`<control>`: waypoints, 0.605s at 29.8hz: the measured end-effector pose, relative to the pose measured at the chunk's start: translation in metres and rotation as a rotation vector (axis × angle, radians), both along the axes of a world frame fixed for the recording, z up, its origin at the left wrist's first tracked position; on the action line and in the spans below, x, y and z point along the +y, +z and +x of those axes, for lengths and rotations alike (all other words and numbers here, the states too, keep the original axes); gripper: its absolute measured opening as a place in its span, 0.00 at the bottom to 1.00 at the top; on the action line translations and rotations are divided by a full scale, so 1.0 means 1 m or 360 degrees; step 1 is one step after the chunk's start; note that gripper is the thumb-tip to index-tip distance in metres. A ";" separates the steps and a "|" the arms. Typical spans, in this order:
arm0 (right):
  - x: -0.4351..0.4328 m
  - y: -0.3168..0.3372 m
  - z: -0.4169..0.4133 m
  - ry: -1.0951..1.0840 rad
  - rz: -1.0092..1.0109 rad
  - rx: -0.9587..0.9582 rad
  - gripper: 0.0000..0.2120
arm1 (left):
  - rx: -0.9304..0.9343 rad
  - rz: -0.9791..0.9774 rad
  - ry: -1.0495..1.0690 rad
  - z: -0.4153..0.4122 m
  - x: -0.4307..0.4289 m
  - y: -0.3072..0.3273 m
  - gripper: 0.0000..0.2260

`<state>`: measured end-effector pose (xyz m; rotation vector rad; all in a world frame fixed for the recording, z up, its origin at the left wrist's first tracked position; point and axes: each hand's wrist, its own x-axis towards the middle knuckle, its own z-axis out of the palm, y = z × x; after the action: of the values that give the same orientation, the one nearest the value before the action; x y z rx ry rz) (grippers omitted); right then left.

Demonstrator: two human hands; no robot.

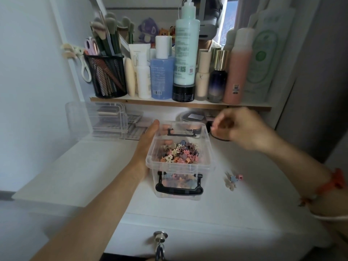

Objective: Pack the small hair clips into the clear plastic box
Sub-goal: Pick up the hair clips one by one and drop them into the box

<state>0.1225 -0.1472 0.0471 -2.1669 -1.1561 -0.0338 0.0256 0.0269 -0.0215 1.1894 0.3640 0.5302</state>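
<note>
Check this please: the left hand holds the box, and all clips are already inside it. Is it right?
No. In the head view the left hand holds the box, but a few clips lie on the table to its right.

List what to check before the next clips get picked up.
1. Box open on top: ok.
2. Left hand grips the box's left side: ok.
3. Room in the box, pile below the rim: ok.
4. All clips packed: not ok, loose clips lie on the table right of the box.
5. Right hand empty: cannot tell, it is blurred with fingers curled.
</note>
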 end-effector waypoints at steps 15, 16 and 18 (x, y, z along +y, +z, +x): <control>-0.019 -0.009 0.005 0.0452 -0.1372 0.0036 0.11 | -0.0089 0.0006 -0.0053 0.000 0.005 -0.008 0.14; -0.019 -0.014 0.005 0.0442 -0.1403 0.0012 0.11 | -0.0087 0.0007 -0.0051 0.001 0.004 -0.008 0.14; -0.016 -0.018 0.006 0.0409 -0.1313 -0.0029 0.10 | -0.0079 0.0013 -0.0044 0.000 0.004 -0.008 0.14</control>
<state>0.1284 -0.1628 0.0290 -2.6688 -1.6466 0.6405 0.0259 0.0306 -0.0292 1.1855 0.3027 0.5364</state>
